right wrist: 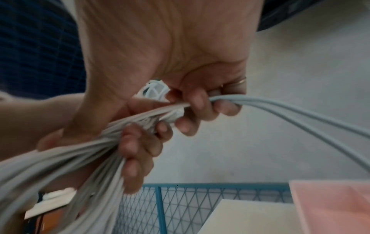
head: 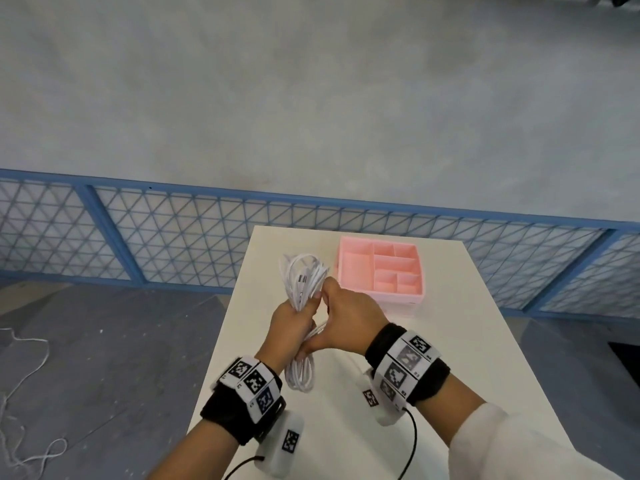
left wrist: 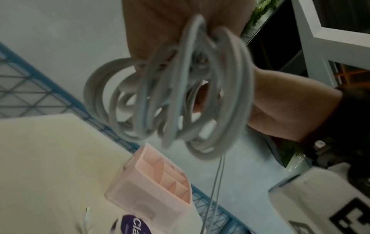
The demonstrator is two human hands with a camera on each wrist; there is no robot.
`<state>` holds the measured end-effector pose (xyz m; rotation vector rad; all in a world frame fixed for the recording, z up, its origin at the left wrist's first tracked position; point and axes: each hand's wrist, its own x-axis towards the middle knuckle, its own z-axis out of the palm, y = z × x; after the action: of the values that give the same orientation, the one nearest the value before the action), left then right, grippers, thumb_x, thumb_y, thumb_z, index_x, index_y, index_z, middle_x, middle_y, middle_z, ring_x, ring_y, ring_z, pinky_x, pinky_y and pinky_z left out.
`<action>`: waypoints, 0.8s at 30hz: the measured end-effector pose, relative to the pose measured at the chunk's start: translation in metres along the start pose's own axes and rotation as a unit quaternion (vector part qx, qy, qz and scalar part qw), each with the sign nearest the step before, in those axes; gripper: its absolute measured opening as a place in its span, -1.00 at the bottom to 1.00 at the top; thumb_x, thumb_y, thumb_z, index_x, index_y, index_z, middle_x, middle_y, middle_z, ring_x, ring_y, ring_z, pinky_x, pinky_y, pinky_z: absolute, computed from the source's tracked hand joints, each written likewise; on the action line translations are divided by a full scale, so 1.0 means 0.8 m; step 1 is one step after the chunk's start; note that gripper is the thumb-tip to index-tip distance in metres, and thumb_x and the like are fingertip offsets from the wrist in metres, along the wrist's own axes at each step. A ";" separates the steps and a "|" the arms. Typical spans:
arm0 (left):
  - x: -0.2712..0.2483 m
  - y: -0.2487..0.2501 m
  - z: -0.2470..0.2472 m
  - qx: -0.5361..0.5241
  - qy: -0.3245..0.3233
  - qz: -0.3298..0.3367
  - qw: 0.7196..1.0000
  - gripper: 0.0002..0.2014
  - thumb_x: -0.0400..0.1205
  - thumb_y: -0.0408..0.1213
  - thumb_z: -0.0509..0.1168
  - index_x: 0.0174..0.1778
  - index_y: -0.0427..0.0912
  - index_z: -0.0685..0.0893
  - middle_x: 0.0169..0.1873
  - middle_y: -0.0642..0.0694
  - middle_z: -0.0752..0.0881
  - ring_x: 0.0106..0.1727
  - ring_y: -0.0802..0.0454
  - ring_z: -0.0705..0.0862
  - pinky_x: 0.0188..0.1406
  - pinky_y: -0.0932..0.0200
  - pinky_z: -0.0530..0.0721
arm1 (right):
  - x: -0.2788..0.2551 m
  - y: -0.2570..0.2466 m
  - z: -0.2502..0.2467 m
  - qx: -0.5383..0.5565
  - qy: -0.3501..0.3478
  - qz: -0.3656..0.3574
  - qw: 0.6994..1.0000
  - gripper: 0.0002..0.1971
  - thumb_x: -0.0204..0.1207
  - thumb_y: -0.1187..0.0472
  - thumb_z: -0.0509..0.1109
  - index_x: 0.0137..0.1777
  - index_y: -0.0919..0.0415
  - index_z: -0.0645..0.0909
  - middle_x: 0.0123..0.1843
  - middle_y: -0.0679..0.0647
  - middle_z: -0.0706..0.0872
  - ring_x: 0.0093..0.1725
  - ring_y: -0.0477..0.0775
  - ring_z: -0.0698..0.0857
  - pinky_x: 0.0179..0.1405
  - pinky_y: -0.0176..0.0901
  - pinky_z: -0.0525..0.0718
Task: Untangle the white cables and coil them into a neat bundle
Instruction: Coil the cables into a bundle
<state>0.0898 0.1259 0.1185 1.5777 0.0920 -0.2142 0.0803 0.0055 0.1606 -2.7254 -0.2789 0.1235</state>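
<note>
The white cables [head: 302, 276] are gathered into a long coil held above the white table [head: 457, 341]. My left hand [head: 292, 322] grips the coil round its middle, so loops stick out above and below the fist. My right hand [head: 334, 306] is just to the right of it, touching it, with fingers curled round a few strands at the coil's waist. In the right wrist view, my right hand's fingers [right wrist: 200, 102] pinch strands that run off right, beside the left hand's fingers [right wrist: 138, 150]. In the left wrist view the loops [left wrist: 180, 95] hang blurred below the palm.
A pink organizer [head: 381, 271] with several compartments stands on the table's far side, just beyond my hands. A blue mesh fence [head: 173, 237] runs behind the table. Thin white string [head: 20, 375] lies on the grey floor at left.
</note>
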 end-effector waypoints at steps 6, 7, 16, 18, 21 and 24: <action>0.002 -0.006 -0.006 -0.051 -0.104 0.011 0.993 -0.84 0.41 -0.18 0.52 -0.13 -0.07 0.78 -0.33 -0.06 0.78 -0.24 0.00 0.74 -0.25 0.16 0.68 | 0.005 0.024 0.002 0.025 -0.046 0.018 0.998 -0.14 -0.16 -0.49 0.51 -0.02 0.09 0.37 -0.22 -0.10 0.60 -0.19 0.04 0.63 -0.09 -0.04 0.57; 0.004 -0.007 -0.008 -0.039 -0.125 0.019 0.991 -0.85 0.38 -0.23 0.53 -0.15 -0.05 0.77 -0.33 -0.05 0.79 -0.22 0.00 0.75 -0.25 0.18 0.68 | 0.007 0.027 0.002 0.023 -0.055 0.014 0.998 -0.15 -0.14 -0.49 0.51 -0.03 0.11 0.38 -0.22 -0.06 0.60 -0.19 0.06 0.63 -0.10 -0.02 0.59; 0.019 -0.015 -0.057 0.000 -0.128 -0.012 0.992 -0.66 0.23 -0.23 0.60 -0.22 -0.18 0.61 -0.57 -0.03 0.62 -0.47 -0.02 0.61 -0.27 0.00 0.63 | 0.020 0.094 -0.029 0.134 -0.155 0.056 0.977 -0.79 0.38 0.10 0.53 -0.22 0.16 0.57 -0.45 -0.07 0.51 -0.46 -0.14 0.51 -0.38 -0.31 0.45; 0.023 -0.016 -0.072 -0.018 -0.096 -0.016 0.995 -0.76 0.41 -0.33 0.52 -0.09 -0.22 0.63 -0.52 -0.11 0.62 -0.49 0.00 0.62 -0.31 0.01 0.65 | 0.024 0.113 -0.034 0.107 -0.137 0.069 0.982 -0.82 0.50 0.05 0.40 -0.20 0.16 0.61 -0.42 -0.06 0.58 -0.33 0.01 0.60 -0.18 -0.16 0.56; 0.033 -0.021 -0.080 -0.093 -0.054 -0.042 0.993 -0.76 0.52 -0.42 0.40 0.09 -0.37 0.65 -0.53 -0.11 0.56 -0.56 0.03 0.56 -0.46 0.19 0.65 | 0.034 0.118 -0.025 0.081 -0.065 0.120 0.987 -0.69 0.60 -0.06 0.21 -0.12 0.19 0.57 -0.35 0.05 0.65 -0.31 0.20 0.67 -0.16 -0.03 0.58; 0.037 -0.026 -0.067 -0.113 -0.028 -0.064 0.991 -0.73 0.52 -0.33 0.41 0.09 -0.36 0.66 -0.67 0.00 0.50 -0.60 0.07 0.52 -0.52 0.25 0.63 | 0.038 0.088 -0.006 0.082 0.082 0.172 0.978 -0.62 0.63 -0.06 0.15 -0.03 0.30 0.53 -0.14 0.28 0.72 -0.23 0.23 0.61 -0.26 -0.08 0.47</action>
<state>0.1192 0.1777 0.0930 1.3398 0.1684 -0.3356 0.1230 -0.0534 0.1358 -2.5745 0.2410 0.0155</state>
